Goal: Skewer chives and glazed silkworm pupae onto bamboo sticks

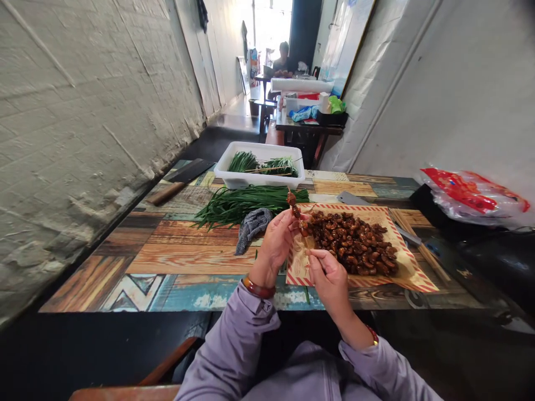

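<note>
Table (175, 256): patchwork wood top, paper (297, 274) near its front edge.
Skewer (291, 199): tilted, tip up, over paper's left edge, likely to catch drips.
Left hand (276, 240): fingers clamped on skewer's loaded part, probably steadying it.
Right hand (331, 279): thumb and forefinger together on its lower end.
Paper: carries meat pile (351, 242).
Tub (228, 177): far edge, greens (242, 161) inside, sticks (273, 169) across them.

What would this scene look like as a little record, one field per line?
Left hand: holding a skewer of brown pieces
Right hand: pinching near the skewer's lower end
Heap: loose brown pieces on striped-edged paper
White tub: green stalks inside
Tabletop: more green stalks, gray cloth, wooden-handled blade
</note>
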### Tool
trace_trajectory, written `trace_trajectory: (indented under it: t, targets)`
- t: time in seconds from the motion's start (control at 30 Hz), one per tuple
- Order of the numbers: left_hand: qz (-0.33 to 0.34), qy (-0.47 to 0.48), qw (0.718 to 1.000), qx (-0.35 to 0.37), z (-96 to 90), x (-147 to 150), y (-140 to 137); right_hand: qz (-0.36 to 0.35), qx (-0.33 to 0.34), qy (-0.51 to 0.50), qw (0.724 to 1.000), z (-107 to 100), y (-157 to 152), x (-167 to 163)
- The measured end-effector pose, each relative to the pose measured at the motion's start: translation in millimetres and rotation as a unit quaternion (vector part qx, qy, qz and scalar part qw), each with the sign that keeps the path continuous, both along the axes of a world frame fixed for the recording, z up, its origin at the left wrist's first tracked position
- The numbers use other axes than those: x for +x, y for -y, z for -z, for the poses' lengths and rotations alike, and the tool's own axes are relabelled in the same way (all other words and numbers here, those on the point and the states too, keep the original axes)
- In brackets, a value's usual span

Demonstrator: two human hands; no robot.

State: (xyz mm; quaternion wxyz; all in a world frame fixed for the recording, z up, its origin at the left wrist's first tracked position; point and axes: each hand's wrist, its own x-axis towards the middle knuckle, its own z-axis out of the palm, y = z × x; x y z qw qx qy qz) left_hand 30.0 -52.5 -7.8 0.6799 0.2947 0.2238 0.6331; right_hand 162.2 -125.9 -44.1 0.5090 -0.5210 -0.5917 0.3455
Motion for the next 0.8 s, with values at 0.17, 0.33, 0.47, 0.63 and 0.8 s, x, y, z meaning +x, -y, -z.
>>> trace_trajectory:
  t: [0.17,0.33,0.47,0.63,0.8]
  targets:
    - [-0.024,0.002,1.0,-0.005,2.4,-2.7,-2.7,-0.004,0.009,0.011,1.0,-1.9,0.1,0.2]
    - [-0.026,0.012,1.0,-0.003,3.4,-3.5,-3.3,-0.006,0.013,0.017,1.0,-2.4,0.2,-0.3]
    - [-0.024,0.029,0.999,0.0,4.0,-4.9,-3.7,-0.008,0.014,0.021,1.0,-0.9,0.2,-0.2]
    - [-0.022,0.037,0.999,0.0,3.1,-5.0,-2.7,-0.004,0.017,0.031,0.999,0.0,0.8,-0.1]
    - [-0.027,0.035,0.999,-0.002,1.2,-4.0,-1.4,0.001,0.024,0.042,0.999,-2.0,1.9,-1.0]
